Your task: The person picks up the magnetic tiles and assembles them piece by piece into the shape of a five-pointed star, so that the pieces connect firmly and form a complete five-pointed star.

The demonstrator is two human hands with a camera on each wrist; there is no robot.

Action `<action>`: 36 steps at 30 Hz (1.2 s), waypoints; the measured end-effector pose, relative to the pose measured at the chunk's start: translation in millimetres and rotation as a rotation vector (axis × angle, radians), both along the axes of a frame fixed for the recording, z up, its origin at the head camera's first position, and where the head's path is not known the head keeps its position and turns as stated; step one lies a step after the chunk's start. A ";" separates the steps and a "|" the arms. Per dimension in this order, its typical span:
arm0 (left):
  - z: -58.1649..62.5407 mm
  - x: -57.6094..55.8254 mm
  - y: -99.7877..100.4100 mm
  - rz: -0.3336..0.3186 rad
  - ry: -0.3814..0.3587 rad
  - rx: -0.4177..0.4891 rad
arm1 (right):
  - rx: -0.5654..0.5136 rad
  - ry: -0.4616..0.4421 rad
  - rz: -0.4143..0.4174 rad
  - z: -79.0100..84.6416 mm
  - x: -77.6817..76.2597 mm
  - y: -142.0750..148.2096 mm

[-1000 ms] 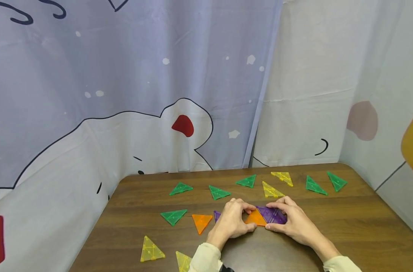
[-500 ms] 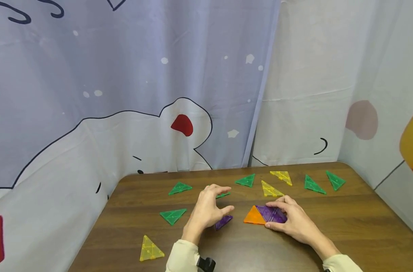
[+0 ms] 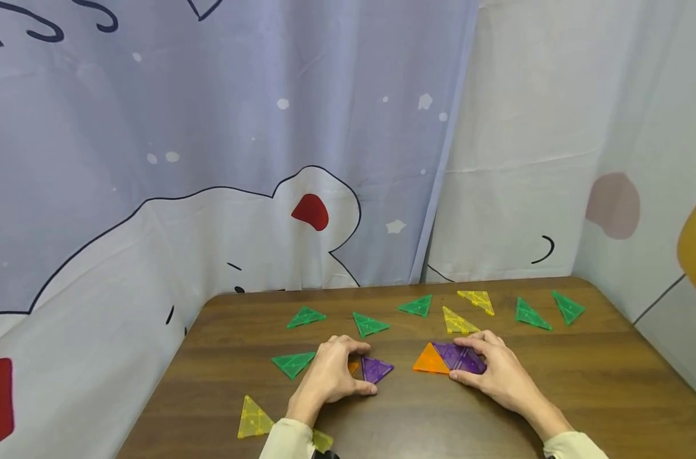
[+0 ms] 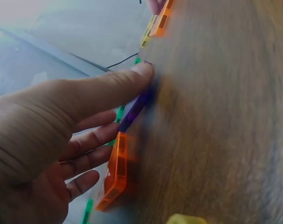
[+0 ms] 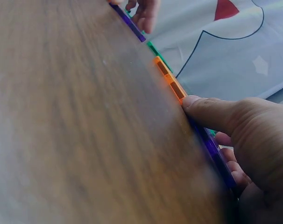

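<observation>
My right hand (image 3: 497, 373) holds the purple triangular magnetic tiles (image 3: 458, 358) between thumb and fingers, flat on the table. An orange triangular tile (image 3: 430, 361) lies edge to edge with them on the left. My left hand (image 3: 329, 376) hovers low around a loose purple triangular tile (image 3: 378, 369), thumb and fingers spread apart. Its thumb tip overlaps that tile's near corner in the head view. A second orange tile (image 4: 115, 175) sits beside the loose purple one, mostly hidden by the left hand from the head camera.
Green triangular tiles (image 3: 369, 325) lie scattered along the back and left of the wooden table (image 3: 428, 421). Two yellow tiles (image 3: 459, 322) are just behind the right hand. Another yellow tile (image 3: 253, 419) lies front left, with one partly under the left sleeve (image 3: 289, 440).
My left hand has let go of the orange tile beside the purple ones and moved left, coming down around the loose purple tile. The right hand keeps its hold with little movement.
</observation>
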State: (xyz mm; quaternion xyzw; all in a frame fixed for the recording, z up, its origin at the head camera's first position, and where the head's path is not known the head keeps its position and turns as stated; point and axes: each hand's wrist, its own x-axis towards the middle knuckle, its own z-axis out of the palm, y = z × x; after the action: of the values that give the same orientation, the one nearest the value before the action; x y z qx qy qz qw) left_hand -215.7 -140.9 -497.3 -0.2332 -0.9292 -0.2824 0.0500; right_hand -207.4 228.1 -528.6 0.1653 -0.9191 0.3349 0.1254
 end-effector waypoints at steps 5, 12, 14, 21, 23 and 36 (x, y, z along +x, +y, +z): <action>-2.0 -1.5 -0.4 -0.016 -0.019 0.003 | -0.003 -0.002 -0.005 -0.7 0.1 0.2; -3.4 -2.0 9.5 -0.014 0.026 -0.014 | -0.005 0.015 -0.012 1.6 -0.2 1.6; -2.9 -1.1 12.0 -0.016 0.037 -0.021 | -0.005 0.021 -0.012 1.3 0.0 1.7; -2.5 2.6 15.6 -0.033 0.012 -0.041 | -0.018 0.015 -0.012 -1.2 2.0 1.4; -2.4 4.2 18.2 -0.047 -0.001 -0.043 | -0.023 0.009 -0.013 -1.5 2.6 1.5; 4.0 17.6 45.2 -0.100 -0.096 0.047 | -0.086 -0.056 0.044 1.4 0.2 8.9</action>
State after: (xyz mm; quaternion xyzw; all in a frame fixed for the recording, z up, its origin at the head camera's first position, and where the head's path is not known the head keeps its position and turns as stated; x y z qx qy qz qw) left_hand -198.1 -95.7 -493.2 -0.2641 -0.9108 -0.3173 -0.0034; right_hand -207.2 237.0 -527.2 0.1707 -0.9031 0.3813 0.0994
